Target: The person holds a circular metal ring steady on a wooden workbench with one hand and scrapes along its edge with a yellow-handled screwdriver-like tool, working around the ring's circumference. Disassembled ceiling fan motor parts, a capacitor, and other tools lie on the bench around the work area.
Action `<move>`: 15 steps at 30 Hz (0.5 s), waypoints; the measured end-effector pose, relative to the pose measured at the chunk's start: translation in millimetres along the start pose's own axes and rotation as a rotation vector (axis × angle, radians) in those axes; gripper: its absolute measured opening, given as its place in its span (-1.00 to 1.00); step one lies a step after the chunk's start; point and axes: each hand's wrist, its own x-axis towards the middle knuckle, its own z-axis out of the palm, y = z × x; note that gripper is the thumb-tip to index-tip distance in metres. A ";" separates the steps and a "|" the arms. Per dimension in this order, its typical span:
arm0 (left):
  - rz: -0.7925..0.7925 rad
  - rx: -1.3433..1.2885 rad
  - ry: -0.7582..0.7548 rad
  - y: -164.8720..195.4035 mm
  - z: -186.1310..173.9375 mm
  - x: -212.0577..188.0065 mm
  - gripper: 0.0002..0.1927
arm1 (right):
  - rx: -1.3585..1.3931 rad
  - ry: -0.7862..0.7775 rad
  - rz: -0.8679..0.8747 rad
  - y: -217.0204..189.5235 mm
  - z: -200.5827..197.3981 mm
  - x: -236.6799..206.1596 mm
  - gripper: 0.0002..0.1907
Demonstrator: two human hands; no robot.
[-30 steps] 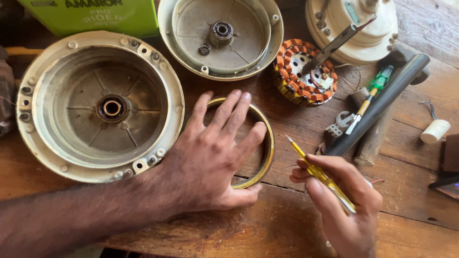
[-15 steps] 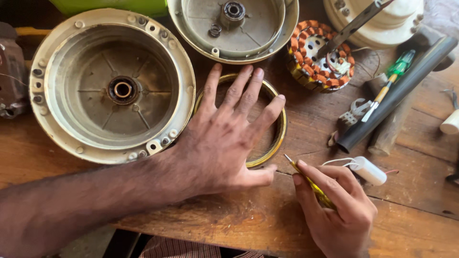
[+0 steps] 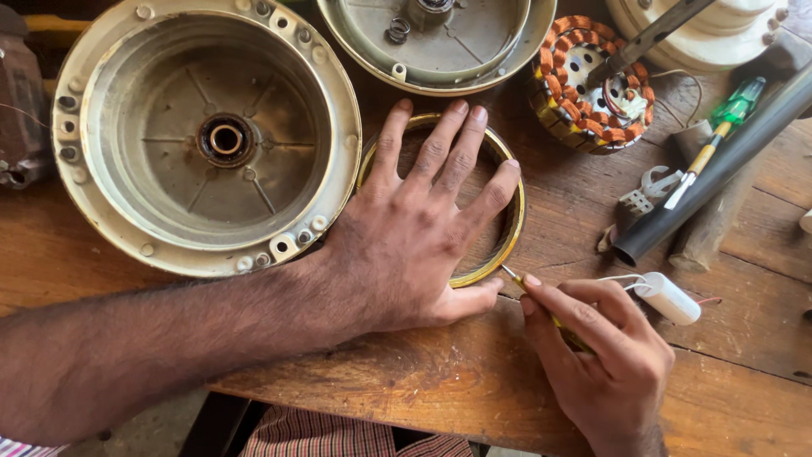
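The left hand (image 3: 414,228) lies flat, palm down, over the brass-coloured ring (image 3: 514,222) that rests on the wooden surface (image 3: 406,372). Its fingers are spread and apart, pressing on the ring rather than closing around it; the thumb runs along the ring's near edge. The ring sits just beside the large cream motor housing (image 3: 207,135), whose rim touches or nearly touches it on the left.

The right hand (image 3: 605,355) has its grip closed on a small yellow-handled screwdriver (image 3: 529,292), held like a pen, with the metal tip at the ring's lower right edge, close to the left thumb. One second ago that tip stood clear of the ring, out to its right; half a second ago it had come in near the rim, and now it meets it. The left hand has kept its place on the ring through all three pictures, fingers spread much the same.

A small white cylinder with thin wires (image 3: 672,296) lies just beyond the right hand's knuckles; it had not been there a second ago and showed up half a second ago. Farther back lie the copper-wound stator (image 3: 567,76), a second shallow housing (image 3: 440,46), a dark tube (image 3: 719,169) and a green-handled screwdriver (image 3: 732,110); the view has drawn nearer to them.
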 end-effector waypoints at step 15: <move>0.006 0.018 0.010 1.1 -0.8 1.3 0.04 | -0.008 -0.023 -0.008 7.0 -4.0 5.5 -0.71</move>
